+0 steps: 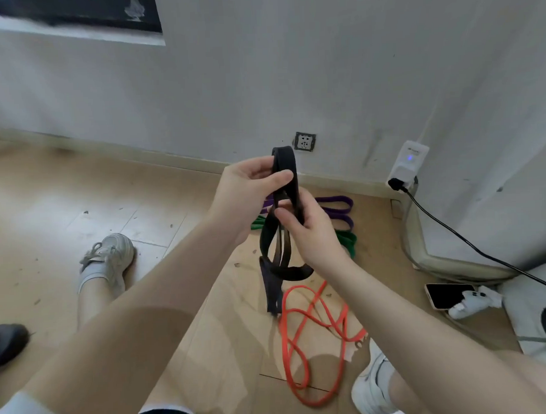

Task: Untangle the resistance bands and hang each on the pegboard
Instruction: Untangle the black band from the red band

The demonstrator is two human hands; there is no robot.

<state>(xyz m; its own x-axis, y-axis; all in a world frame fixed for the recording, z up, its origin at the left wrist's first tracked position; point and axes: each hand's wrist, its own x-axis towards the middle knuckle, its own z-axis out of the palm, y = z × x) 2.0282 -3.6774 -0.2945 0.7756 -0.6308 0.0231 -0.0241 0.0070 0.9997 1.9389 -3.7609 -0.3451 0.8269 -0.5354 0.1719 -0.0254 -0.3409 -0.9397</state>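
A black resistance band (275, 253) hangs in twisted loops in front of me, above the wooden floor. My left hand (249, 195) pinches its upper loop between thumb and fingers. Just below, my right hand (309, 230) grips the strands where they cross. An orange band (301, 345) lies in loose coils on the floor under the black one. A purple band (336, 209) and a green band (347, 240) lie on the floor behind my hands, partly hidden. No pegboard is in view.
My two feet in white sneakers (111, 259) rest on the floor at either side. A phone (448, 295) and a white controller (473, 302) lie at the right. A black cable (471, 246) runs from a wall plug (405, 168). A wall socket (305, 141) sits low on the wall.
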